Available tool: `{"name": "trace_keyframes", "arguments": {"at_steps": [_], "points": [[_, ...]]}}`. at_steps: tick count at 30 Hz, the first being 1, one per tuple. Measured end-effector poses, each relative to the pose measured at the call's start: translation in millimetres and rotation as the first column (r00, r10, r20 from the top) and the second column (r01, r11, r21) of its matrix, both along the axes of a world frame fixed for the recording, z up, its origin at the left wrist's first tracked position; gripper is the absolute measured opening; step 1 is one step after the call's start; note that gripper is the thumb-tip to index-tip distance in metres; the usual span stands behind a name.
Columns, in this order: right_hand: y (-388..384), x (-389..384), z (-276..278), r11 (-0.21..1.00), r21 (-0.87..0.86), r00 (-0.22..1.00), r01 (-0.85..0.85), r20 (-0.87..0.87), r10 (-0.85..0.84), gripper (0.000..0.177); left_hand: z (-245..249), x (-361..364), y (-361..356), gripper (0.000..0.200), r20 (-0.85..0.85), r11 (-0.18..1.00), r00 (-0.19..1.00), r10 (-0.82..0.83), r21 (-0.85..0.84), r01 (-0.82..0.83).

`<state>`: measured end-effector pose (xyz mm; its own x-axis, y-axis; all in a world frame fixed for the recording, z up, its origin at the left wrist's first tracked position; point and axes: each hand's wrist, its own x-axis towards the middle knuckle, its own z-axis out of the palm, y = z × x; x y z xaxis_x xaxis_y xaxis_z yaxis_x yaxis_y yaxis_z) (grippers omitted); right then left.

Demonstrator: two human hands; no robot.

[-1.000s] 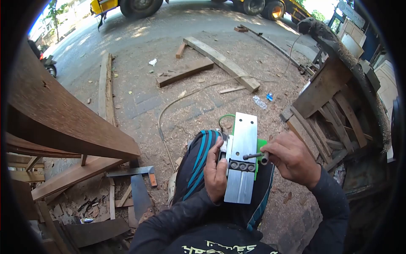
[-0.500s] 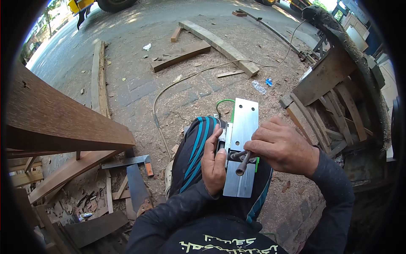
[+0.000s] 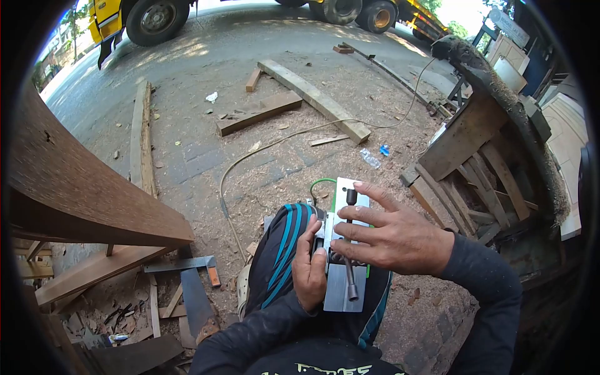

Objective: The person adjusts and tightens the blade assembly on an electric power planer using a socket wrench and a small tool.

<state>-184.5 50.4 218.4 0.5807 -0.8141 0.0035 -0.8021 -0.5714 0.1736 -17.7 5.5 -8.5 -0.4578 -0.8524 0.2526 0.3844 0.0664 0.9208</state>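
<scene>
A power tool with a flat metal base rests upside down on my lap, its green body showing at the edges. My left hand is wrapped against the tool's left side. Over the base lies a dark metal socket wrench, lengthwise. My right hand is on the wrench from the right, fingers partly spread across its shaft, with the fingertips touching it. The hand covers the middle of the base.
Wooden beams and a cable lie on the ground ahead. At left are a large curved wooden piece, a try square and a saw. Stacked wood stands at right. A yellow truck is on the road.
The wrench has turned from pointing up at me to lying along the base. My right hand's fingers have spread out over it. The view has tilted, and more of the truck shows.
</scene>
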Motion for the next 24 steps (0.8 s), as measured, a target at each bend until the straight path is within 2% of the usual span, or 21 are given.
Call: {"name": "trace_keyframes", "arguments": {"at_steps": [1, 3, 7, 9, 10, 11, 13, 15, 17, 21, 22, 23, 24], "points": [[0.3, -0.4, 1.0, 1.000, 0.021, 0.999, 0.023, -0.046, -0.022, 0.032, 0.6, -0.4, -0.6, 0.060, -0.006, 1.000, 1.000, -0.003, -0.002, 0.003], [-2.3, 3.3, 5.7, 0.997, -0.072, 1.000, -0.012, 0.005, 0.012, 0.019, 3.8, -2.2, 0.6, 0.061, -0.041, 1.000, 0.999, -0.017, -0.006, 0.017], [2.2, 2.6, -6.1, 0.998, -0.062, 1.000, 0.009, -0.010, -0.010, 0.009, 4.5, -4.0, 2.8, 0.062, -0.108, 0.994, 0.994, -0.013, 0.108, 0.025], [7.5, 7.6, -11.8, 0.984, 0.038, 0.983, 0.176, 0.040, -0.177, 0.007, -0.1, -4.7, 1.8, 0.062, -0.085, 0.995, 0.996, -0.016, 0.094, 0.024], [9.1, 11.6, -11.2, 0.985, -0.015, 0.981, 0.173, 0.096, -0.171, 0.006, -3.7, -4.9, 1.9, 0.062, -0.061, 0.997, 0.998, -0.016, 0.079, 0.021], [10.8, 17.0, -9.6, 0.986, -0.019, 0.982, 0.165, 0.091, -0.163, 0.006, -7.3, -5.2, 1.2, 0.063, -0.044, 0.998, 0.999, -0.015, 0.064, 0.018], [13.6, 28.6, -7.5, 0.946, 0.079, 0.945, 0.315, 0.071, -0.320, 0.007, -4.0, -4.4, 1.6, 0.063, -0.015, 0.999, 1.000, -0.015, 0.050, 0.016], [11.2, 36.9, -5.9, 0.933, 0.101, 0.935, 0.345, 0.051, -0.351, 0.009, -2.1, -3.7, 2.9, 0.064, -0.013, 0.998, 1.000, -0.024, 0.058, 0.025], [9.2, 41.7, -5.0, 0.909, 0.143, 0.921, 0.390, -0.040, -0.389, 0.020, 4.2, -1.2, 3.6, 0.067, -0.044, 0.994, 0.998, -0.049, 0.100, 0.053], [8.9, 40.6, -0.3, 0.895, 0.188, 0.913, 0.405, -0.041, -0.405, 0.020, 3.1, -4.8, 4.1, 0.062, -0.056, 0.998, 0.998, 0.021, 0.054, -0.018], [9.2, 34.4, 4.7, 0.920, 0.174, 0.931, 0.350, 0.043, -0.362, 0.018, 2.0, -4.7, 3.6, 0.062, -0.059, 0.998, 0.998, 0.018, 0.060, -0.015], [9.6, 30.2, 8.1, 0.941, 0.160, 0.938, 0.299, 0.131, -0.321, 0.017, -14.0, -5.9, 0.6, 0.061, 0.012, 1.000, 1.000, -0.003, -0.013, 0.003], [11.2, 32.3, 17.3, 0.949, 0.119, 0.937, 0.291, 0.163, -0.308, 0.015, -9.7, -4.7, 1.5, 0.060, -0.006, 1.000, 1.000, 0.000, -0.008, 0.000]]}}
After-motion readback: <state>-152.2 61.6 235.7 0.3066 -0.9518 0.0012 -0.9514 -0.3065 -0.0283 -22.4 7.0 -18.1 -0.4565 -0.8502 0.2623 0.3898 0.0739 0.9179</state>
